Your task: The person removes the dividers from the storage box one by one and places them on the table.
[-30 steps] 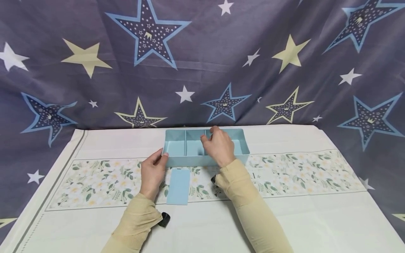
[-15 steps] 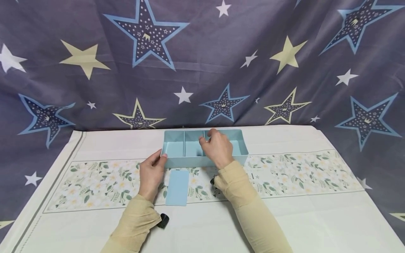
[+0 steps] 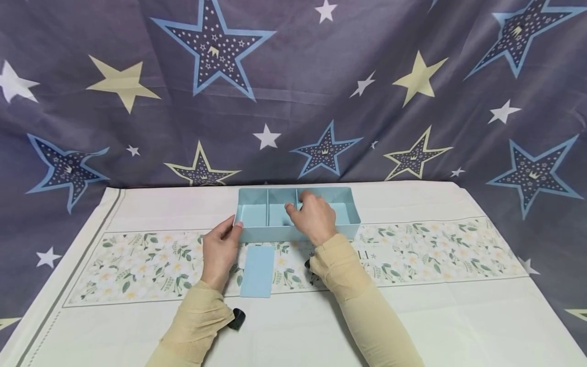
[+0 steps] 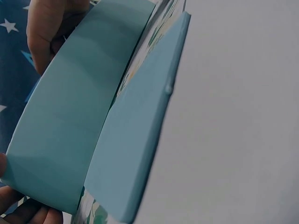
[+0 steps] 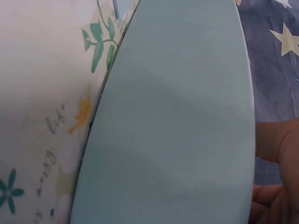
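Note:
A light blue drawer-organizer box with upright dividers stands near the back of the table. My left hand grips its left end, thumb at the front corner. Over the box is my right hand, reaching past the front wall. Its thumb and forefinger lie apart on either side of a divider; the other fingertips are hidden. In front of the box lies a flat blue rectangular panel. The left wrist view shows the panel with a small nub on one edge.
A white tablecloth with a floral band covers the table. Behind it hangs a dark curtain printed with stars. Black straps show at the wrists.
My right hand has shifted slightly toward the front and left, and its thumb and forefinger stand more clearly either side of the divider. My left hand, the box and the panel stay put.

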Demonstrator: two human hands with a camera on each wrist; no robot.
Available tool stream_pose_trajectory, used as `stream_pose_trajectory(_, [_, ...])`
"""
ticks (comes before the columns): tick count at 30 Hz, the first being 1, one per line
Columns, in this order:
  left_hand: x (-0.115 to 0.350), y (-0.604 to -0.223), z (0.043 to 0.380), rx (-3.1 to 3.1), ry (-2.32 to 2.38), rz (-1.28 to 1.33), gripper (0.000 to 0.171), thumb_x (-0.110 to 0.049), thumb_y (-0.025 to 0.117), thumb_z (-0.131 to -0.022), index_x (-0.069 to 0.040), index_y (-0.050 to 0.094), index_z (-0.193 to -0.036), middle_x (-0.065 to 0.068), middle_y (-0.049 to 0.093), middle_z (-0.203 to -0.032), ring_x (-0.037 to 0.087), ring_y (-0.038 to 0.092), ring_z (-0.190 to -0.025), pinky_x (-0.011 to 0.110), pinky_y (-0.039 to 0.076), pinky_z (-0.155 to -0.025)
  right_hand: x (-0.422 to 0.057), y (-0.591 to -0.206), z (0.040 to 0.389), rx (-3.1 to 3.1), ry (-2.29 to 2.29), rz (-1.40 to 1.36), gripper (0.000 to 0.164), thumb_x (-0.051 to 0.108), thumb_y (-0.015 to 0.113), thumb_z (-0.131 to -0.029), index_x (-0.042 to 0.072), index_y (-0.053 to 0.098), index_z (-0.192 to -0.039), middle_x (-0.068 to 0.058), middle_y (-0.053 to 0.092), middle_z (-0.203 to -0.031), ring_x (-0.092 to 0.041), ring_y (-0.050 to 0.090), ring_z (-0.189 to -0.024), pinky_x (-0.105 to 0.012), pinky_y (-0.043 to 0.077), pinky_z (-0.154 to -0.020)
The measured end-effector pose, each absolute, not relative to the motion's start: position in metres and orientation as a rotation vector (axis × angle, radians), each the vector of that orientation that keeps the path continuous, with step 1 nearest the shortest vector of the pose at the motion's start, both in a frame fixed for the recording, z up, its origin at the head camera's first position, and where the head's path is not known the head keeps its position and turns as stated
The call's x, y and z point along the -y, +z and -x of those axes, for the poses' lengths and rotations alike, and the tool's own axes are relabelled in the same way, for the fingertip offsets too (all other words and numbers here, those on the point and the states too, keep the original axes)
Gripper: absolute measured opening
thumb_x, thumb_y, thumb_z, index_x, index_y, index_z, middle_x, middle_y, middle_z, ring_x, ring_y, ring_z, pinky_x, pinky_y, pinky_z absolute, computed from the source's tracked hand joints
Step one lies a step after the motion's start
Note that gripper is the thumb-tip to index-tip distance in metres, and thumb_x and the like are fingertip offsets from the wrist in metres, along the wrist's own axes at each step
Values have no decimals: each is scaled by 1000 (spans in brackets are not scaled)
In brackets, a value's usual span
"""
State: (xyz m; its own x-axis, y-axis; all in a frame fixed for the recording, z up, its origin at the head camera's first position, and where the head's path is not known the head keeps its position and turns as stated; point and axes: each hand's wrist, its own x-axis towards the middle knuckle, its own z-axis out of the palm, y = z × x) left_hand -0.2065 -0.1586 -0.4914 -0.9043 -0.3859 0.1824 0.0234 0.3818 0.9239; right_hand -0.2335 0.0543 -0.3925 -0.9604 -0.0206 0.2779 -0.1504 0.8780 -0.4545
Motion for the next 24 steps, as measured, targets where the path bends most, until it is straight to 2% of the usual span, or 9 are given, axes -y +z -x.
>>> stream_pose_trajectory(9, [160,-496,208,2288,-1522,-334,40,-62,53,-79,-40,55,-112,-7,62,-109,1,53,-89,34,49,-78,-54,-394,234,2784,665,-129,33,42,58,-81,12,63,-93,-11,65,-84,-24,56,-66,-46,48,-55])
stream_pose_trajectory(18, [158,-492,207,2276,-1532,-327,44,-61,53,-80,-34,57,-114,-4,61,-111,4,53,-92,35,49,-79,-53,-396,235,2798,644,-132,31,38,57,-83,11,64,-96,-13,66,-85,-27,57,-66,-46,49,-55])
stream_pose_trajectory(24, [159,-492,207,2281,-1522,-337,43,-60,54,-80,-35,57,-114,-5,60,-112,3,52,-93,34,49,-80,-53,-397,235,2797,625,-133,29,37,56,-84,11,64,-96,-13,66,-82,-27,57,-65,-46,48,-53])
